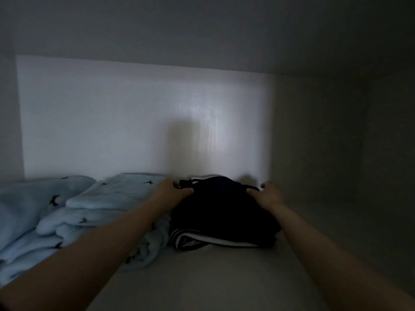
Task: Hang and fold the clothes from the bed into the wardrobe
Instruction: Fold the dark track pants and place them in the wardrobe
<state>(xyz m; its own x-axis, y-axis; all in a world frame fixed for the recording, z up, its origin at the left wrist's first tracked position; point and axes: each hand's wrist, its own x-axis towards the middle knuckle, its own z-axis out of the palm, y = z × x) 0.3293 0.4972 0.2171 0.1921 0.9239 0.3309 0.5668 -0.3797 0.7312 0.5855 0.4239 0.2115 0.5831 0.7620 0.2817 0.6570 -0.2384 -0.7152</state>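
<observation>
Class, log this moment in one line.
left hand: holds dark folded garment | right hand: same | on: wardrobe shelf | beside: light blue pile

**Inside a wardrobe (9,113) at home**

A pale shelf (213,270) runs to a white back panel (112,120). A side wall (325,153) stands on the right and a flat top (202,30) sits close above, like a box. Folded clothes lie on the shelf. On the left is a soft light blue pile (101,203) with little dark bird shapes. Just beside it is a dark folded garment (224,212) with white stripes. It is dim in here, with one bright patch on the back panel.
</observation>
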